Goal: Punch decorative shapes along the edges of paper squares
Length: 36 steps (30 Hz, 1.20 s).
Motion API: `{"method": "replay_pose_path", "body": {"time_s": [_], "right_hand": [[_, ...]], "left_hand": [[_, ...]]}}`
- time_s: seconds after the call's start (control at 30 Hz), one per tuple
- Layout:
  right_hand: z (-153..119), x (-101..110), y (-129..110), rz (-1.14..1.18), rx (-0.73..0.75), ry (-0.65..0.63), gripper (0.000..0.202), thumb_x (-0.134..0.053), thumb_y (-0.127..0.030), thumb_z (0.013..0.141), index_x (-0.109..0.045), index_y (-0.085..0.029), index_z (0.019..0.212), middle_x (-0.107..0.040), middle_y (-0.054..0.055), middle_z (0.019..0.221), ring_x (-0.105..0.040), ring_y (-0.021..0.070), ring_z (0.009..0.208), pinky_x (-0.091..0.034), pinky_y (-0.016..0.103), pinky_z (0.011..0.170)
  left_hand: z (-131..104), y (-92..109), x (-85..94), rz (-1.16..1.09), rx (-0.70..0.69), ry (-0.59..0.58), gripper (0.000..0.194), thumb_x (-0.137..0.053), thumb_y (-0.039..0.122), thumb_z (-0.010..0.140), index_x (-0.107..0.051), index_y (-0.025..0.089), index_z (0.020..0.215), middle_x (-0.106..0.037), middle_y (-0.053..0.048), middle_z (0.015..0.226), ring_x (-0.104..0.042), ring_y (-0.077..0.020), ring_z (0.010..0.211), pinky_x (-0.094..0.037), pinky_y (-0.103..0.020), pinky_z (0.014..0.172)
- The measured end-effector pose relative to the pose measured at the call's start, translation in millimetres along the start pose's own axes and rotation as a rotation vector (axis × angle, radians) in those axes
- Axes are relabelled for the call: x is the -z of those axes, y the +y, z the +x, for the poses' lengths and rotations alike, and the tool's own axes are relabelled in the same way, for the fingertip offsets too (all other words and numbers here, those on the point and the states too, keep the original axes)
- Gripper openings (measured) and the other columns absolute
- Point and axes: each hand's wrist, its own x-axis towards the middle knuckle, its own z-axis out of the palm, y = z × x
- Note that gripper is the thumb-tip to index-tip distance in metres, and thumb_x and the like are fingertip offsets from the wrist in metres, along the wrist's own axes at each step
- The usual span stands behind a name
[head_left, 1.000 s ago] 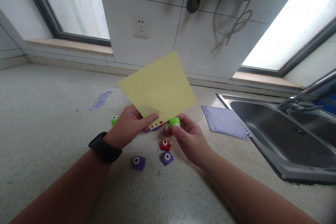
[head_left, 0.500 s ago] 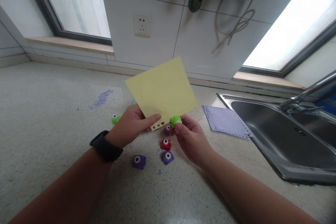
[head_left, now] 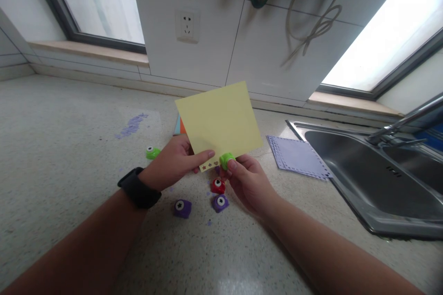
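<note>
My left hand (head_left: 180, 156) pinches the lower left of a yellow sheet of paper (head_left: 221, 117), thumb on top, holding it tilted above the counter. Small shapes, among them a star and a heart, are cut along its near edge. My right hand (head_left: 251, 177) grips a green craft punch (head_left: 227, 161), which sits at that edge just right of the cut heart. Below lie a red craft punch (head_left: 218, 186), a purple craft punch (head_left: 220, 203) and another purple punch (head_left: 182, 208). Partly hidden behind the paper is one more purple punch. A second green punch (head_left: 152, 152) lies left of my left hand.
Purple sheets with punched borders (head_left: 299, 156) are stacked beside the steel sink (head_left: 360, 170) on the right. Purple paper bits (head_left: 133, 125) lie scattered on the speckled counter (head_left: 69, 170). Blue and orange paper (head_left: 179, 126) shows behind the yellow sheet. A tiled wall with a socket (head_left: 187, 25) stands behind.
The green punch in my right hand has moved slightly left, onto the near edge of the yellow sheet. The sheet has shifted a little right and turned slightly, uncovering orange paper behind it.
</note>
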Motion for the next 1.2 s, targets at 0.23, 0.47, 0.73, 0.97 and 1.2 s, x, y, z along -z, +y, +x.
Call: {"method": "replay_pose_path", "body": {"time_s": [0.23, 0.47, 0.73, 0.97, 1.2], "right_hand": [[-0.1, -1.7, 1.5, 0.020, -0.035, -0.030, 0.025, -0.083, -0.044, 0.077, -0.074, -0.023, 0.085, -0.064, 0.000, 0.072, -0.053, 0.0133, 0.062, -0.046, 0.028, 0.057], [0.6, -3.9, 0.3, 0.086, -0.039, -0.035, 0.023, -0.083, -0.040, 0.078, -0.076, -0.020, 0.087, -0.066, 0.001, 0.074, -0.053, 0.0112, 0.061, -0.043, 0.024, 0.056], [0.3, -5.8, -0.9, 0.111, -0.060, -0.066, 0.022, -0.082, -0.039, 0.080, -0.076, -0.019, 0.086, -0.065, 0.001, 0.070, -0.051, 0.0091, 0.057, -0.042, 0.022, 0.053], [-1.0, -6.8, -1.7, 0.116, -0.083, -0.053, 0.026, -0.084, -0.040, 0.078, -0.075, -0.017, 0.086, -0.064, 0.000, 0.071, -0.051, 0.0089, 0.058, -0.043, 0.023, 0.055], [-0.6, -7.9, -3.3, 0.101, -0.077, -0.083, 0.028, -0.082, -0.042, 0.079, -0.076, -0.017, 0.089, -0.064, 0.001, 0.074, -0.054, 0.0102, 0.063, -0.045, 0.024, 0.059]], "left_hand": [[-0.1, 2.6, -3.2, -0.053, -0.016, -0.023, 0.021, -0.075, 0.035, 0.083, -0.074, 0.015, 0.089, -0.075, -0.004, 0.077, -0.059, -0.0122, 0.054, -0.048, -0.022, 0.049], [-1.8, 7.4, -3.8, -0.106, 0.012, -0.077, 0.016, -0.074, 0.030, 0.087, -0.072, 0.015, 0.089, -0.073, 0.001, 0.073, -0.060, -0.0088, 0.053, -0.049, -0.019, 0.049], [-2.8, 10.3, -5.5, -0.107, 0.020, -0.074, 0.017, -0.075, 0.030, 0.085, -0.073, 0.014, 0.090, -0.075, 0.000, 0.077, -0.063, -0.0097, 0.057, -0.052, -0.019, 0.050], [-1.3, 9.7, -5.5, -0.102, 0.013, -0.081, 0.017, -0.075, 0.031, 0.086, -0.074, 0.015, 0.090, -0.075, 0.000, 0.076, -0.064, -0.0101, 0.058, -0.052, -0.018, 0.051], [-1.1, 9.6, -5.7, -0.091, 0.000, -0.090, 0.016, -0.075, 0.030, 0.086, -0.075, 0.015, 0.091, -0.076, -0.001, 0.079, -0.065, -0.0102, 0.060, -0.053, -0.019, 0.052]]}}
